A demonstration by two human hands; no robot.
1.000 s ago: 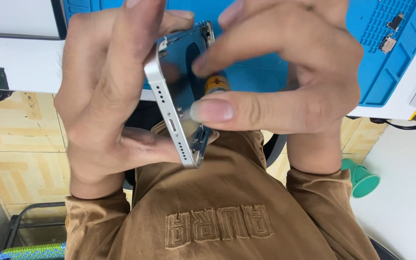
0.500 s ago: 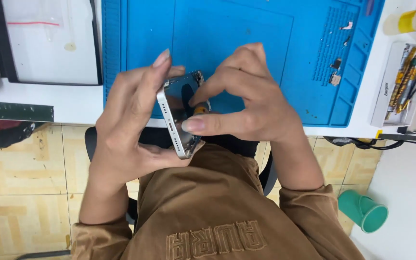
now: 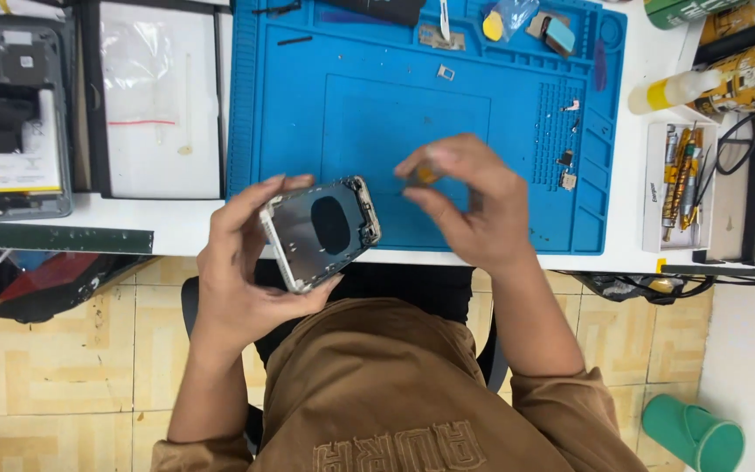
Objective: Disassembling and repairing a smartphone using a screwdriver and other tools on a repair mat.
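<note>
Two hands busy: left hand (image 3: 246, 262) clamped on gutted phone frame (image 3: 321, 232), right hand (image 3: 469, 205) pinching small orange-tipped tool (image 3: 427, 175); reassembly prob. pending.

One head camera looks steeply down, near, at the bench edge (image 3: 570, 259).

- Phone frame (image 3: 321, 232): bare metal, satin silver rim, dull grey inside
- Work mat (image 3: 412, 114): matt blue rubbery sheet, smooth
- Bench top (image 3: 176, 223): glossy white laminate
- Shirt (image 3: 395, 393): soft brown cloth, matt
- Floor tiles (image 3: 54, 367): glazed ceramic, slight sheen
</note>
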